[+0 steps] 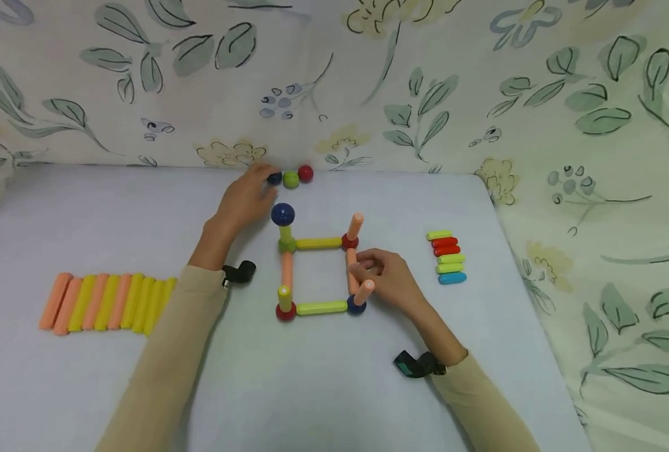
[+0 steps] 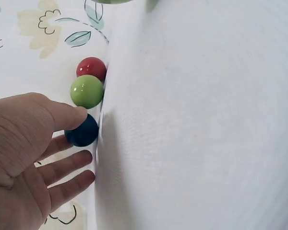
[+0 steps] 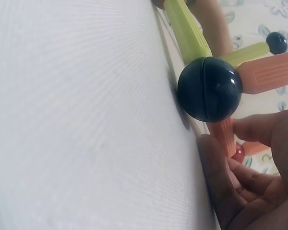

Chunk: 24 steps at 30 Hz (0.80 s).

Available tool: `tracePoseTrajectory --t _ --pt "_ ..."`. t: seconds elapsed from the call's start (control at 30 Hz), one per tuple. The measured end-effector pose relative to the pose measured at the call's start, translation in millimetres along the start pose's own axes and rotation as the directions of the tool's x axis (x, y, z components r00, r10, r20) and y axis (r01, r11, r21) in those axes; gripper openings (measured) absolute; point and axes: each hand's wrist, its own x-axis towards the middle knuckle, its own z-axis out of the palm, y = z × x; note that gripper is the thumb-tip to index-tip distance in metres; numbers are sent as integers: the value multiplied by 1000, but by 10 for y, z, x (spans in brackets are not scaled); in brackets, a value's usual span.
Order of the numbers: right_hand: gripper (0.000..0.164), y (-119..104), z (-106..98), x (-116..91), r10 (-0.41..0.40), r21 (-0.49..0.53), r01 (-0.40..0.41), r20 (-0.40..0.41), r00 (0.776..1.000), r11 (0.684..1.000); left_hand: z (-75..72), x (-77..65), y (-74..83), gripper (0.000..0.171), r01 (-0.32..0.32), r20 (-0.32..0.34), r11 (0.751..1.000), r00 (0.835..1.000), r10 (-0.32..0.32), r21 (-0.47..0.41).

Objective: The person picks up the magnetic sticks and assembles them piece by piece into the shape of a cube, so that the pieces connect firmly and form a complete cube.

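My left hand [image 1: 248, 198] is at the back edge of the table, pinching a dark blue ball [image 2: 82, 131] between thumb and index finger; the other fingers are spread. Right beside that ball are a green ball [image 1: 291, 180] and a red ball [image 1: 305, 174]. A square frame of rods and balls lies in the middle, with an upright rod at each corner and a blue ball [image 1: 283, 214] topping the back left one. My right hand [image 1: 390, 279] grips the frame's right-hand orange rod [image 3: 222, 136], close to the blue corner ball [image 3: 209, 89].
To the left lies a row of yellow and orange rods [image 1: 104, 302], partly covered by the left sleeve [image 1: 167, 351]. Several short green, red and blue rods [image 1: 449, 258] lie on the right. Flowered cloth [image 1: 334, 81] hangs behind the white table [image 1: 312, 389].
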Motion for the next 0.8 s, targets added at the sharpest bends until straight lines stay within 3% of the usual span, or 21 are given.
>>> tracePoseTrajectory --t 0.13,0.23,0.37,0.63,0.8 --pt "39 -43 -27 -11 -13 -1 13 -5 1000 1000 -43 -16 51 43 13 -40 1000 999 -12 23" --pt "38 -58 -45 -30 -9 -5 9 -11 1000 1000 -84 -34 75 40 40 -32 999 999 -39 31" --pt "38 -71 -34 -42 0 2 0 3 1000 1000 -202 -153 82 41 82 -32 997 996 -82 4" --pt "40 -77 -6 7 -17 -5 17 -4 1000 1000 -571 -705 150 43 104 -104 985 988 -118 -135" --pt "41 -32 -15 21 -2 -18 2 -1 1000 1000 -742 -1159 327 48 91 -152 958 979 -137 -273"
